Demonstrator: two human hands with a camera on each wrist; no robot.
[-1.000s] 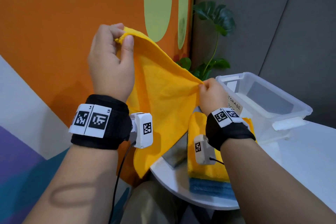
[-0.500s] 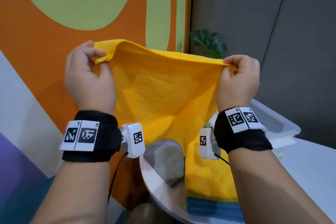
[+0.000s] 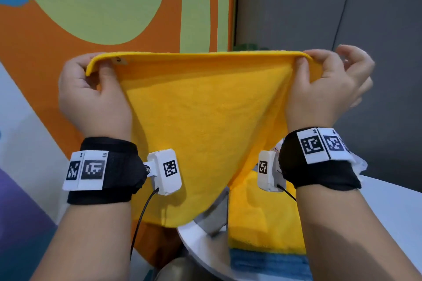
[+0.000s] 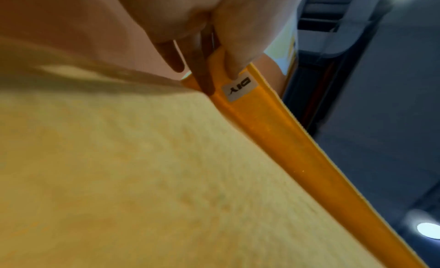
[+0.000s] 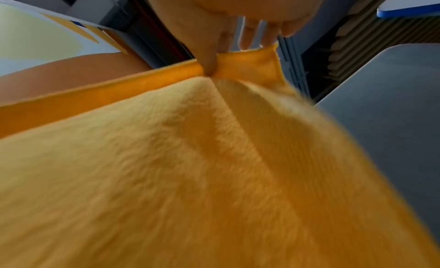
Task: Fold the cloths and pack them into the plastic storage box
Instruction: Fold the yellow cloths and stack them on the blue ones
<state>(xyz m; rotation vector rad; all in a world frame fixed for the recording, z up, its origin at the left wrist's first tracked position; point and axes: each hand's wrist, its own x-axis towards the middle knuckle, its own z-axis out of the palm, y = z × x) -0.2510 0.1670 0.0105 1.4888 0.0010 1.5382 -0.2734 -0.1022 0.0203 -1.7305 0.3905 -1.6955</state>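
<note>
Two hands held one yellow cloth [image 3: 205, 116] spread in the air above the near edge of the white worktop [image 3: 392, 210], its top hem drawn taut and level between them while the lower part hung to a point. On the worktop beneath it a second yellow cloth [image 3: 262, 223] was seen lying flat upon a blue cloth [image 3: 267, 262]. The plastic storage box was almost wholly hidden behind the raised cloth and the right wrist, so its contents could not be told. The grip of the left hand [image 3: 91, 96] was pinched on the left top corner, the thumb pressed on the near face beside a small white label [image 4: 239, 88] marked DIY. The grip of the right hand [image 3: 324, 89] was likewise pinched on the right top corner between thumb and forefinger, with the remaining fingers [image 3: 349, 52] held loosely curled clear of the fabric. The step in hand was judged to be the opening-out of the cloth before its first fold; no fold had yet been made. For the next move, the two corners would probably need to be brought together, or the cloth lowered flat onto the worktop, with both pinches kept firm so that the hem was not let slip.
</note>
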